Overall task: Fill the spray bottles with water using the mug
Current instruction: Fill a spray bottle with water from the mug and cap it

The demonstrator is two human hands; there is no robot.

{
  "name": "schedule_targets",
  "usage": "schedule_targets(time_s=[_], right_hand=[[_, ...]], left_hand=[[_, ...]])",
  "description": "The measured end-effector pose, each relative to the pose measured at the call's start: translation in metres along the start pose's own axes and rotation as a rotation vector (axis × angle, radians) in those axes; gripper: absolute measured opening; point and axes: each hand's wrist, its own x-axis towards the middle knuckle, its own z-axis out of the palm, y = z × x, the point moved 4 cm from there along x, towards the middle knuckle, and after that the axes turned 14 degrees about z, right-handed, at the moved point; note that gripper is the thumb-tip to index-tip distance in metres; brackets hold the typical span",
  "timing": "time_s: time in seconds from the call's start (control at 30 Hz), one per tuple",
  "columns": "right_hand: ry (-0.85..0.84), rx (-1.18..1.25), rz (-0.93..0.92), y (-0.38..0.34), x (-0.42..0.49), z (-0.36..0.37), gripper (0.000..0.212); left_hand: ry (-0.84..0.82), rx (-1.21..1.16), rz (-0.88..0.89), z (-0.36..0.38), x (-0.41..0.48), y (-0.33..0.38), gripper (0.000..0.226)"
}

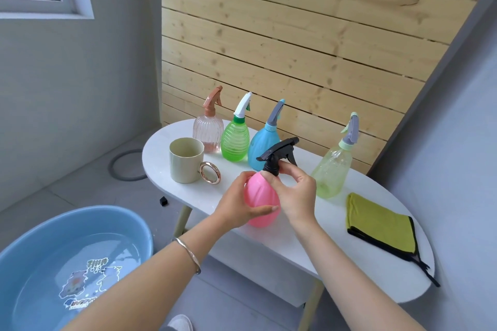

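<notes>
Five spray bottles stand on the table, and the one in hand is the pink bottle, at the near edge in the middle of the frame. It stands roughly upright, its long axis running up and slightly right toward the sprayer on its neck, nozzle pointing left. The left hand wraps the pink body from the left, thumb lying across its front. The right hand comes in from the right, its fingers curled and pinched on the black collar where sprayer meets body. So the cap sits right within the right fingertips while the left steadies the body below. A twist about that upright axis looks like the step in hand, though I cannot tell whether it is loosening or tightening, nor whether the bottle holds water.

Up and left of the bottle, apart from both hands, the mug stands with its ring handle toward the bottle; the left hand is the nearer one to it. Behind, along the wooden wall, stand the peach bottle, green bottle and blue bottle in a row, with the yellow bottle further right, all capped. A folded cloth lies at the table's right end. At lower left, off the table, the basin holds water.
</notes>
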Motion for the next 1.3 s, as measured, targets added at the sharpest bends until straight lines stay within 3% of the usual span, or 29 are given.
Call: schedule_targets(time_s=[0.2,0.37,0.53,0.67,0.83,1.0,1.1,1.17,1.3], right_hand=[[-0.182,-0.081,0.059,0.002,0.006,-0.004,0.031],[-0.227,-0.098,0.041,-0.006,0.007,0.0,0.022],[-0.507,-0.069,0.098,-0.007,0.014,-0.007,0.024],[-0.659,-0.111,0.134,-0.014,0.02,-0.011,0.028],[-0.631,-0.192,0.092,-0.02,0.027,-0.015,0.027],[-0.746,-0.193,0.148,-0.026,0.031,-0.014,0.034],[-0.627,-0.287,0.079,-0.025,0.031,-0.011,0.028],[-0.572,-0.271,0.055,-0.024,0.034,-0.013,0.026],[-0.662,-0.136,0.058,-0.03,0.032,-0.016,0.027]], left_hand=[[-0.012,0.011,-0.012,0.001,-0.001,0.0,0.094],[-0.005,0.007,-0.035,0.004,-0.002,0.0,0.104],[-0.06,-0.032,-0.049,0.004,0.0,-0.002,0.087],[-0.078,-0.031,-0.043,0.002,0.002,-0.005,0.089],[-0.104,-0.046,-0.045,0.003,0.004,-0.003,0.095],[-0.096,-0.058,-0.057,0.002,0.004,-0.004,0.1],[-0.097,-0.071,-0.06,0.003,0.003,-0.004,0.103],[-0.098,-0.069,-0.059,0.003,0.003,-0.005,0.103],[-0.086,-0.066,-0.06,0.0,0.003,-0.006,0.102]])
